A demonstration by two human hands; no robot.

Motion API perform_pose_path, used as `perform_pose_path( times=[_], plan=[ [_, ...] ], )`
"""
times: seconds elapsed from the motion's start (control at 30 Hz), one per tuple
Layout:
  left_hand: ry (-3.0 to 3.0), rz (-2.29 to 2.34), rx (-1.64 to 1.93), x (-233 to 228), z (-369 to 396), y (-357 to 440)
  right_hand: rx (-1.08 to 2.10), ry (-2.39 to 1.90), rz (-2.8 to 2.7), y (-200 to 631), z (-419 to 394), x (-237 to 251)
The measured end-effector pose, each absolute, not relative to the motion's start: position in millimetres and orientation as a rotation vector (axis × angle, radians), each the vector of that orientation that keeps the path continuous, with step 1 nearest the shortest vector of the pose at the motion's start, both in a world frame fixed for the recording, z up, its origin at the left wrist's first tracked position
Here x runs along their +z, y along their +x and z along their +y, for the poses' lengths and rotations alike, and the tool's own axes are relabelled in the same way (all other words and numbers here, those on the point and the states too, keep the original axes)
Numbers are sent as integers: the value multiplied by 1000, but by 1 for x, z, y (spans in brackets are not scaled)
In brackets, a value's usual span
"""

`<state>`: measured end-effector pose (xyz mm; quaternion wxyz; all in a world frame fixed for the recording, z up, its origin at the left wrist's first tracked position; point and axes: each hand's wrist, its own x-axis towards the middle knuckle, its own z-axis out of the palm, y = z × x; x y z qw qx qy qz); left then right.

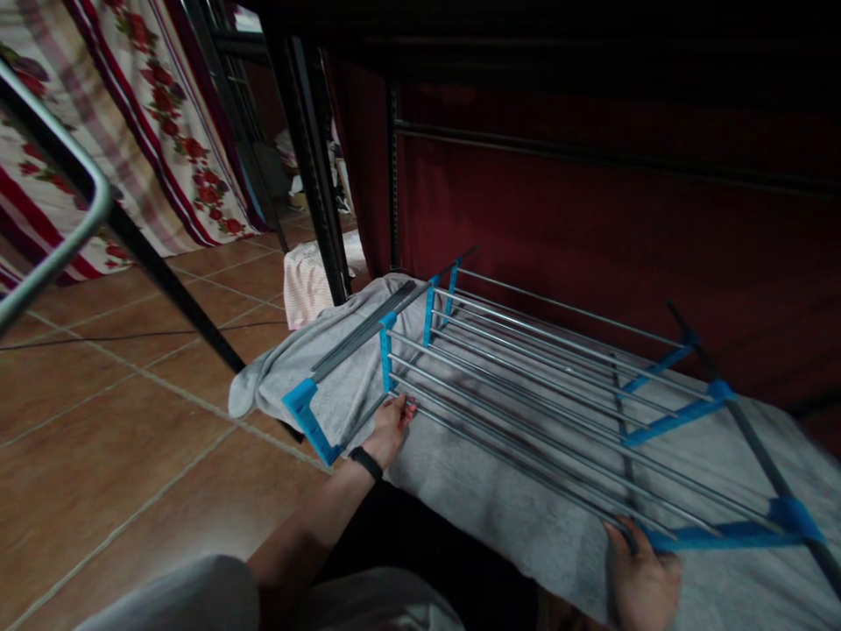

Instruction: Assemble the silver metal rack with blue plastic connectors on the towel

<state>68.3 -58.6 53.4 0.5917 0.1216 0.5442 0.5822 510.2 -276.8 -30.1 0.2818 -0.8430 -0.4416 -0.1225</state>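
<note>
A rack (pixel 499 377) of thin metal rods with blue plastic end brackets lies on a grey cloth in front of me. My left hand (pixel 392 422), with a black band at the wrist, has its fingers closed round the rack's near left corner, where the front rod meets a bracket. At the near right corner my right hand (pixel 640 565) grips the frame beside another blue bracket (pixel 729 536). Left of the rack, a loose blue bracket piece (pixel 308 421) stands out, with several grey tubes (pixel 361 329) lying behind it.
The grey cloth (pixel 499 526) covers a low surface under a black metal frame (pixel 315 166). Dark red fabric (pixel 591 237) hangs behind. A bent metal tube (pixel 98 197) and a flowered curtain (pixel 164 114) are at the left, over a tiled floor (pixel 164 368) with a cable.
</note>
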Motion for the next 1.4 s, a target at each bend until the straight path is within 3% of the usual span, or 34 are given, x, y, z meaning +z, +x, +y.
perform_pose_path(
  times=[0.4, 0.7, 1.03, 1.4],
  plan=[
    [223, 1162, 1437, 53, -51, 69, -425, -2357, -1187, 501, -279, -26],
    [232, 1166, 1466, 49, -49, 69, -679, -2138, -923, 425, -282, -18],
    [331, 1222, 1443, 46, -49, 67, -392, -1770, -1755, 342, -202, -10],
    [539, 1359, 1413, 48, -66, 58, -226, -1836, -1831, 333, -184, -5]
  ],
)
